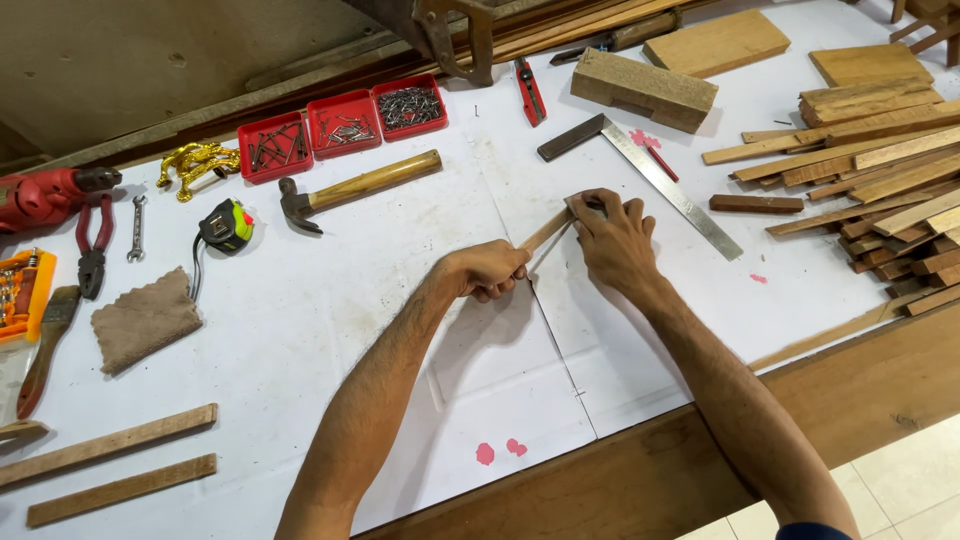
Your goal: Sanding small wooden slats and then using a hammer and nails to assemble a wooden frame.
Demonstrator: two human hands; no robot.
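A thin wooden strip [548, 230] lies slanted on the white sheet [300, 320] at the middle of the bench. My left hand [487, 270] grips its near end in a closed fist. My right hand [612, 238] holds the far end, fingers curled over it and pressing it down. A steel try square [668, 190] with a dark handle lies just beyond my right hand, its blade running toward the right. A hammer [350, 188] with a wooden handle rests to the upper left of my left hand.
Three red trays of nails [340, 125], a tape measure [227, 225], pliers [92, 245], a red drill [45, 195], a cloth [145, 320] and a brush [45, 340] lie at left. Wood blocks [645, 88] and a pile of strips [880, 170] lie at right. Two long strips [110, 465] lie near left.
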